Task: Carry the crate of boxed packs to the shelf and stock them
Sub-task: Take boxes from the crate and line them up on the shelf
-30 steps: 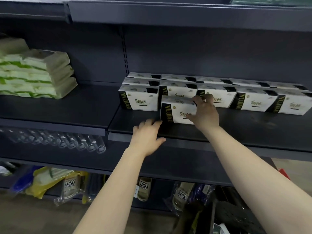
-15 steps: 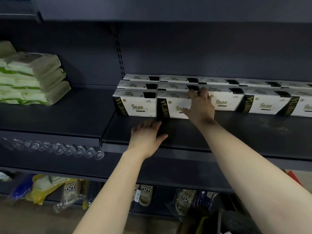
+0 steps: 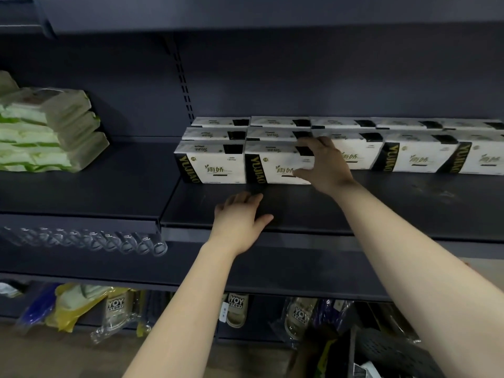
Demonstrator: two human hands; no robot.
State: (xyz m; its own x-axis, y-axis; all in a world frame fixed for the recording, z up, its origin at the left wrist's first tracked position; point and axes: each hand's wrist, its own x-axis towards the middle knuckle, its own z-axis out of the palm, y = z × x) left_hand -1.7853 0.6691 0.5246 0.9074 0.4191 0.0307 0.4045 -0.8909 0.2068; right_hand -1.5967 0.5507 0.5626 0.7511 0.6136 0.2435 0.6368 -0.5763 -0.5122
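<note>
White boxed packs with black "YUJIAO" ends stand in rows on the dark shelf (image 3: pixel 381 208). My right hand (image 3: pixel 324 165) holds the right end of the front pack (image 3: pixel 272 167), fingers over its top and thumb on its face. That pack sits flush beside the leftmost front pack (image 3: pixel 212 167). My left hand (image 3: pixel 240 219) rests flat on the shelf's front part, holding nothing. The dark crate (image 3: pixel 392 356) shows at the bottom right, low by the floor.
Green-and-white soft packs (image 3: pixel 46 132) are stacked on the shelf section to the left. Clear plastic hooks (image 3: pixel 95 238) hang under that section's edge. Bagged slippers (image 3: pixel 237 309) fill the bottom shelf. Another shelf (image 3: pixel 245 12) overhangs above.
My right hand pushed the front pack back and left until it lined up with the front row beside the leftmost pack. My left hand stayed on the shelf.
</note>
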